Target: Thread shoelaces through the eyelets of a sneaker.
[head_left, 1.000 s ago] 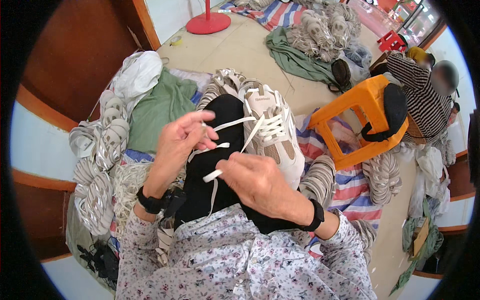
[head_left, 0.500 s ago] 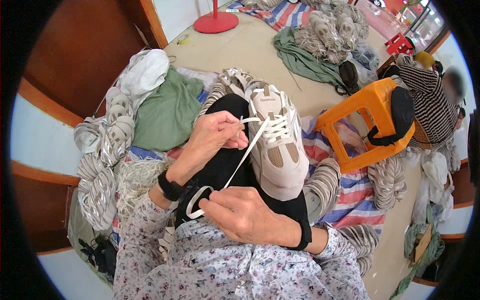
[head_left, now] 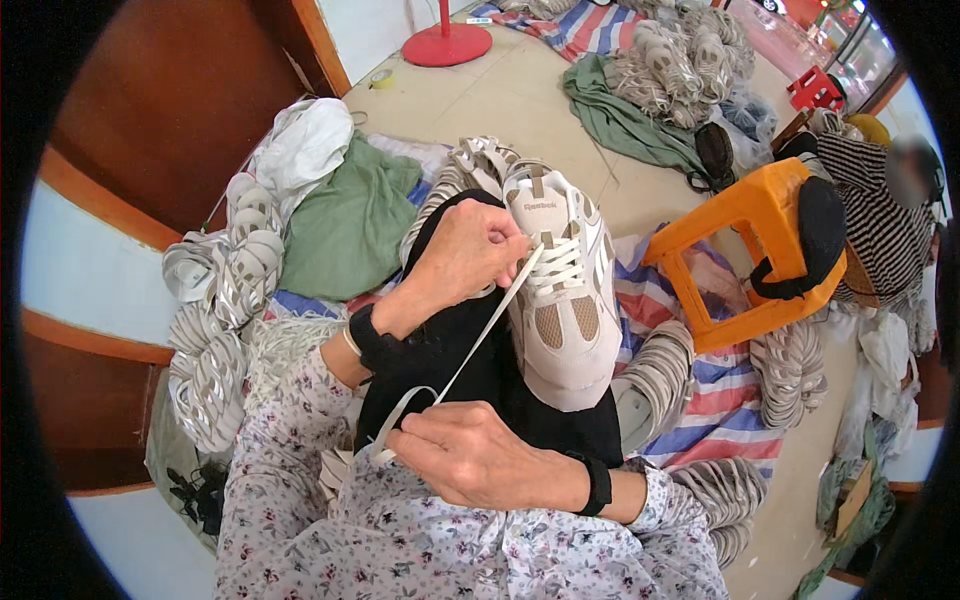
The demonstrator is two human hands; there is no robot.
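A beige and white sneaker (head_left: 566, 335) rests on my black-clad lap, its toe toward me. White laces cross over its tongue. My left hand (head_left: 470, 250) is closed at the shoe's upper eyelets, fingers pinched where the lace leaves the shoe; its fingertips are partly hidden. From there a white shoelace (head_left: 471, 350) runs taut down to my right hand (head_left: 470, 450), which grips it close to my waist. The loose end of the lace curls out to the left of that hand.
Left of me lie stacked shoe uppers (head_left: 208, 380), a green cloth (head_left: 345, 225) and a heap of loose laces (head_left: 290, 345). On the right an orange stool (head_left: 690, 300) lies tipped over on a striped sheet (head_left: 715, 410). Beyond it sits another person (head_left: 870, 200).
My left hand has shifted right, onto the shoe's eyelets. My right hand has dropped slightly with the lace, which stays stretched. The whole view has swung a little.
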